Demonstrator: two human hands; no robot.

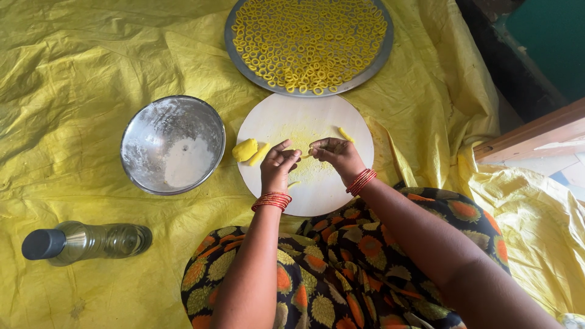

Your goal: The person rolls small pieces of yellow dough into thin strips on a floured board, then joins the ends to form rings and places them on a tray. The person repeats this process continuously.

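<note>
A: What is held over the round white board (pixel 341 189)?

B: A thin yellow dough strip (pixel 306 155) is pinched between the fingertips of the left hand (pixel 277 166) and the right hand (pixel 338 157), just above the flour-dusted middle of the board. Both grips are narrow, closed on the strip's ends.

A: Where is the remaining dough kept?

B: A yellow dough lump (pixel 245 149) and a rolled piece (pixel 259 154) are lying at the board's left edge, beside the left hand. Another short piece (pixel 346 134) is seen near the right hand.

A: How should the shaping be handled, judging from this?

B: The strip is best kept short and even, its ends pressed lightly together so that the join is sealed without being flattened. A dusting can be taken from the steel bowl of white flour (pixel 173 144) if sticking is felt.

A: And the finished ones?

B: Small yellow rings (pixel 308 42) are spread on the round metal tray (pixel 234 52) beyond the board. A capped bottle of oil (pixel 85 241) is lying on the yellow plastic sheet (pixel 73 73).
</note>
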